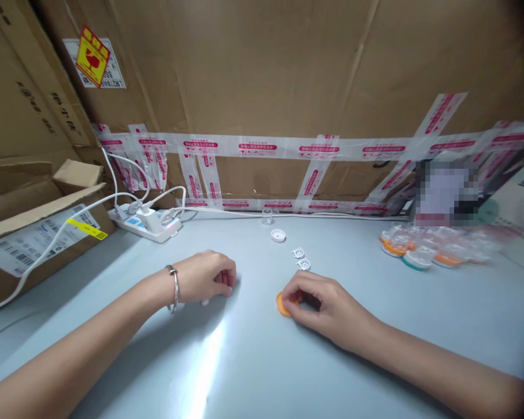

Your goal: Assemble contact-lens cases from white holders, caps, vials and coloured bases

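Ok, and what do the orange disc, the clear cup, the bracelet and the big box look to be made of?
Orange disc: probably plastic, judging by its even, solid colour.
Clear cup: see-through; plastic or glass, can't tell.
Bracelet: likely metal, silvery with bright glints.
Big box: cardboard, matte brown, with creases and taped seams.

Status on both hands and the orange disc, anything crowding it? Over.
Right hand touching orange disc, grip unclear. Left hand curled, can't tell whether it holds anything. Two white spoked pieces beyond disc, not touching it.
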`<state>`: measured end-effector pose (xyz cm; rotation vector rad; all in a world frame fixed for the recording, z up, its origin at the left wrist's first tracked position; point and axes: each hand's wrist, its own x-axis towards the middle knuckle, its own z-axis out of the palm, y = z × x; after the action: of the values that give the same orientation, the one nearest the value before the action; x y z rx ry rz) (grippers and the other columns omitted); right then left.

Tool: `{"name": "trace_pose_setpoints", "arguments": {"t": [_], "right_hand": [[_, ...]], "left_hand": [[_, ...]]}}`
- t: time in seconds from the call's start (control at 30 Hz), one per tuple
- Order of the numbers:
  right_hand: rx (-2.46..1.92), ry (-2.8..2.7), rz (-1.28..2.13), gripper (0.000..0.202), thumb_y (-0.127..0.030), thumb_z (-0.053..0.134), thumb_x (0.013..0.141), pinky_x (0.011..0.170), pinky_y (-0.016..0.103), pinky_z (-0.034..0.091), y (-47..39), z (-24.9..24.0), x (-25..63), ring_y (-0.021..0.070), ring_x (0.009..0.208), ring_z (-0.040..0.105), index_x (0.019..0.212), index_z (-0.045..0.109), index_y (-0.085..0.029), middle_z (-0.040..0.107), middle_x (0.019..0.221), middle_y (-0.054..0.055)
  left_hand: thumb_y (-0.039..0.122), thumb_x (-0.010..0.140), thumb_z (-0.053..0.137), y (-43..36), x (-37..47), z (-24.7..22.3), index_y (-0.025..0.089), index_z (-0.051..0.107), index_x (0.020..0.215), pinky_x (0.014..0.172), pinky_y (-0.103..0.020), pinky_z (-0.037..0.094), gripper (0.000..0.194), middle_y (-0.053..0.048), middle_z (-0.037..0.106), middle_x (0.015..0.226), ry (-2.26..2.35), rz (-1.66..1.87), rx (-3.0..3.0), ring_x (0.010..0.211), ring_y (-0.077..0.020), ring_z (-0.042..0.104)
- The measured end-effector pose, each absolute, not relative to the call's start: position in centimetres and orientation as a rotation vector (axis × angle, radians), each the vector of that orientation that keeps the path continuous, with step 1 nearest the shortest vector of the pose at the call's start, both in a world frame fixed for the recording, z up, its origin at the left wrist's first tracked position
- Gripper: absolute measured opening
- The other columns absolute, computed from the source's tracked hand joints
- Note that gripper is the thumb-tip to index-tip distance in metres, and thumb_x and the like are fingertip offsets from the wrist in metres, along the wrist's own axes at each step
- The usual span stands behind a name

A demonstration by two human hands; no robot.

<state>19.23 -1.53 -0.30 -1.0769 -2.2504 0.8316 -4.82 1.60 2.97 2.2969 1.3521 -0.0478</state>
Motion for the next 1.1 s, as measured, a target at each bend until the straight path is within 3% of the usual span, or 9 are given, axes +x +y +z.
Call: {"name": "trace_pose_setpoints", "arguments": {"t": [0.67, 1.1], "right_hand": [[-1.127, -2.254, 0.784, 0.01, -0.01, 0.055, 0.07, 0.063, 0.022, 0.042, -1.3, -0.6, 19.6, 0.0102, 0.068, 0.052, 0.071, 0.06, -0.018, 0.057, 0.076, 0.001], [-1.111, -2.3, 0.723, 0.009, -0.014, 0.055, 0.072, 0.067, 0.025, 0.044, -1.3, -0.4, 19.6, 0.0126, 0.073, 0.054, 0.074, 0.062, -0.019, 0.057, 0.078, 0.002]], "left_hand": [[0.022, 0.07, 0.057, 1.4, -4.9, 3.1, 0.018, 0.063, 0.076, 0.056, -0.018, 0.042, 0.01, 0.0, 0.064, 0.069, 1.331, -0.013, 2.311, 0.061, -0.0113, 0.057], [0.007, 0.06, 0.048, 0.8, -3.7, 2.6, 0.016, 0.063, 0.073, 0.059, -0.021, 0.043, 0.022, -0.002, 0.063, 0.071, 1.312, -0.025, 2.588, 0.062, -0.0128, 0.055]]}}
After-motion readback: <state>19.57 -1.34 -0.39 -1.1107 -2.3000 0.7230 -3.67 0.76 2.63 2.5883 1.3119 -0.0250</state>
